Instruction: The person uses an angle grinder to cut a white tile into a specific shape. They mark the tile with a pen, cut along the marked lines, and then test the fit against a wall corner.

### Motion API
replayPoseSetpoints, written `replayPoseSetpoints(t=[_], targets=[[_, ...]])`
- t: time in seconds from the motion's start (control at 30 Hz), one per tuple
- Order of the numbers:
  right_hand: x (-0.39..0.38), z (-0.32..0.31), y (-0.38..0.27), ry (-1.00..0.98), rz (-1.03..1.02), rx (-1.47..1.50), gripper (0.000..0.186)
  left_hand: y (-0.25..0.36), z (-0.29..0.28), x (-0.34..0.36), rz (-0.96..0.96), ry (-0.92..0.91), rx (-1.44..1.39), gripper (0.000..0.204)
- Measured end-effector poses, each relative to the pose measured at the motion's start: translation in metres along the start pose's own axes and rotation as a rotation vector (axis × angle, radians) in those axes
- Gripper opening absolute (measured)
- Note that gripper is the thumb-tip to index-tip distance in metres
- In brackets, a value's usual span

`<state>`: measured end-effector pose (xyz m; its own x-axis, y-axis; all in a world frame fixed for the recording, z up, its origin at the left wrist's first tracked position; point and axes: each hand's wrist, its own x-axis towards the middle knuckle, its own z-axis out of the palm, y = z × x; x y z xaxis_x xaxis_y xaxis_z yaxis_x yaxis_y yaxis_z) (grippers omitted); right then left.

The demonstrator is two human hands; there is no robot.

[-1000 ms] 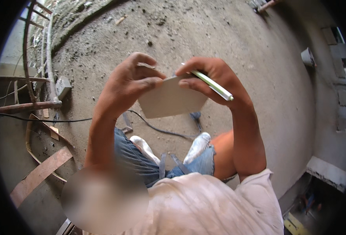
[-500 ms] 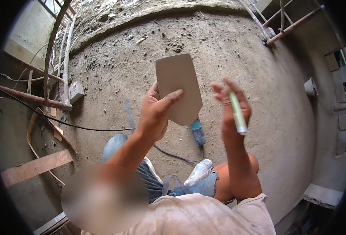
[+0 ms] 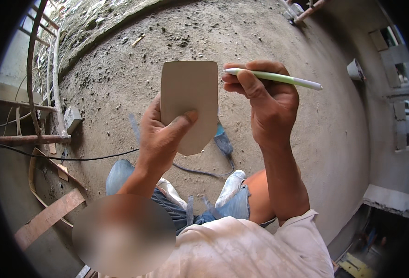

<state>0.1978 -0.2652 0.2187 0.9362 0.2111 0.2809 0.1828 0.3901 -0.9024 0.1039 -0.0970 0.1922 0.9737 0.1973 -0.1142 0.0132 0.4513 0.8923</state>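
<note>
In my left hand (image 3: 160, 132) is a flat grey-beige tile piece (image 3: 189, 88), its lower corners cut at a slant. My thumb presses on its face and the other fingers are behind it. My right hand (image 3: 271, 99) pinches a pale green and white pen (image 3: 274, 77) between thumb and fingers. The pen lies nearly level, with its pointed end just right of the tile's upper right edge, apart from it. Below the tile, on the ground, rests a blue and grey corded power tool (image 3: 223, 141), partly hidden by the tile.
Rusty scaffold frames (image 3: 28, 139) stand at the left, near a concrete block (image 3: 72, 119). A black cable (image 3: 98, 157) crosses the ground. A pinkish plank (image 3: 49, 217) lies at lower left. On the right are a white bucket (image 3: 355, 70) and a grey wall. Rubble (image 3: 181, 39) dots the far ground.
The pen has turned from near upright to nearly level, its tip now close to the tile. My right hand rose and moved inward. The tile shifted left and stands straighter in view.
</note>
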Motion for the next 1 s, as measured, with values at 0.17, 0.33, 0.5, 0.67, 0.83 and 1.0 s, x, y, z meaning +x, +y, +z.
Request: replayPoseSetpoints(t=[0.17,0.33,0.5,0.67,0.83,1.0], targets=[[0.000,-0.004,0.008,0.008,-0.113,-0.136,0.017,0.001,0.004,-0.002,-0.015,-0.001,0.028,0.039],[-0.003,0.001,0.011,0.080,-0.099,-0.178,0.017,-0.002,0.005,-0.001,-0.015,-0.005,0.023,0.039],[-0.004,0.009,0.011,0.125,-0.053,-0.116,0.017,-0.009,0.004,-0.001,0.011,0.008,0.030,0.036],[-0.004,0.009,0.010,0.127,-0.055,-0.092,0.017,-0.011,0.005,-0.001,0.041,0.006,0.037,0.034],[-0.003,0.008,0.014,0.107,-0.102,-0.153,0.017,-0.011,0.005,-0.002,0.110,0.017,0.081,0.032],[-0.003,0.002,0.022,0.027,-0.191,-0.248,0.017,-0.007,0.001,0.003,0.129,-0.019,0.075,0.031]])
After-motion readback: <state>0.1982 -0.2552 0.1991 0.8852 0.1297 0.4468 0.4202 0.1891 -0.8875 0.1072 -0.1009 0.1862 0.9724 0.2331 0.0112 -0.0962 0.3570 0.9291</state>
